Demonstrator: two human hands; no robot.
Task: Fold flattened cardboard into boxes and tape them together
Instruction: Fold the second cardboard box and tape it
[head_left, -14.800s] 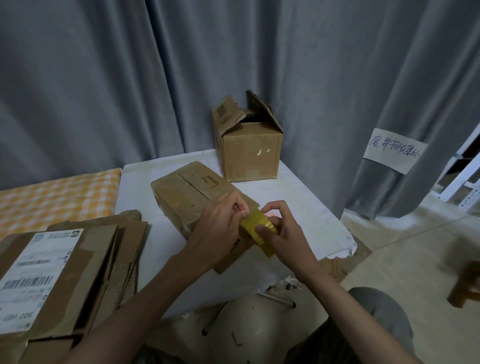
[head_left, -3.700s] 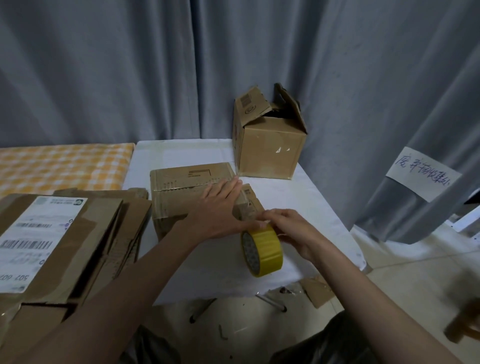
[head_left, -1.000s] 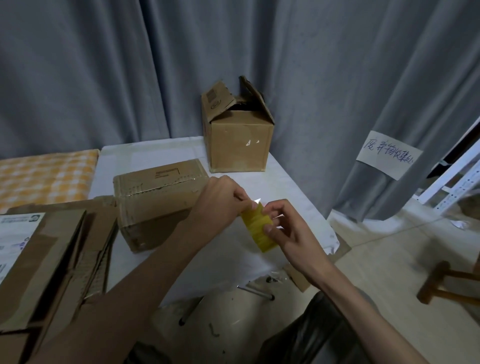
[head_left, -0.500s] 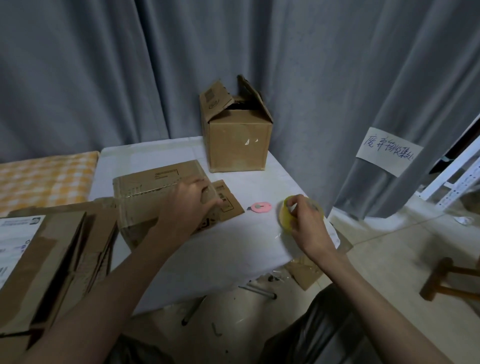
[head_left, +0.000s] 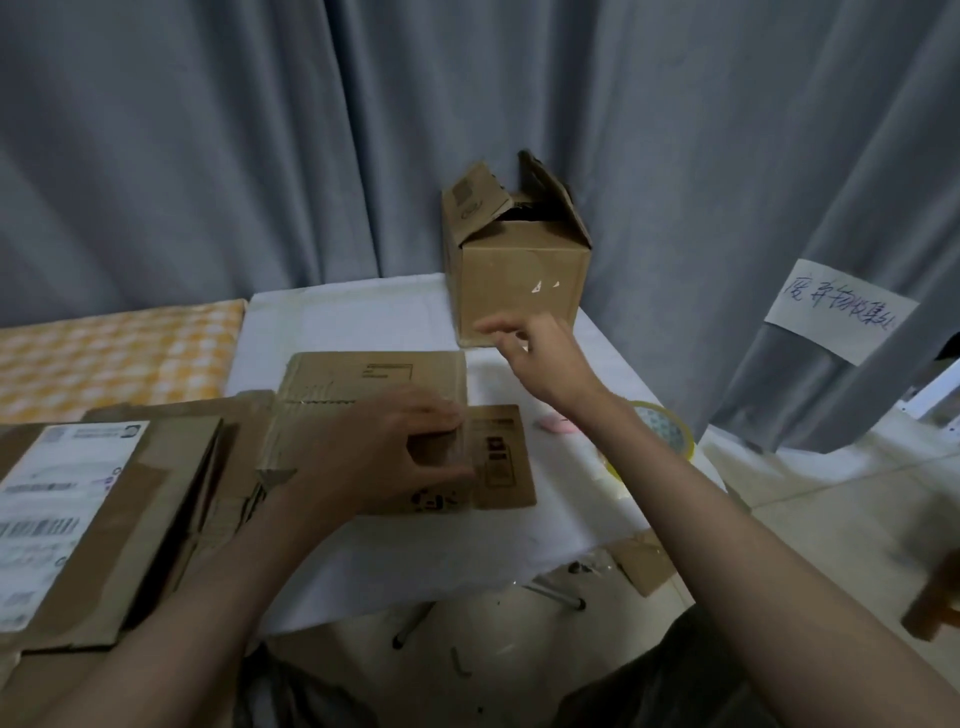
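Observation:
A low cardboard box (head_left: 363, 384) lies on the white table (head_left: 431, 545), one flap (head_left: 501, 457) spread out to its right. My left hand (head_left: 384, 457) grips the box's right end, thumb under the edge and fingers on top. My right hand (head_left: 540, 358) hovers with fingers spread and holding nothing, in front of an upright box (head_left: 519, 275) with loose top flaps at the table's back. A yellow tape roll (head_left: 660, 431) lies near the right table edge, partly hidden by my right forearm.
A pink small object (head_left: 556, 425) lies beside the flap. Flattened cardboard sheets (head_left: 119, 514) with a white label are stacked at the left. A yellow checked cloth (head_left: 114, 353) covers the surface behind them. Grey curtains (head_left: 260, 130) with a paper note (head_left: 841, 312) hang behind. Scraps litter the floor.
My right hand let go of the tape roll on the table and moved up toward the upright box. My left hand shifted to grip the low box's right end.

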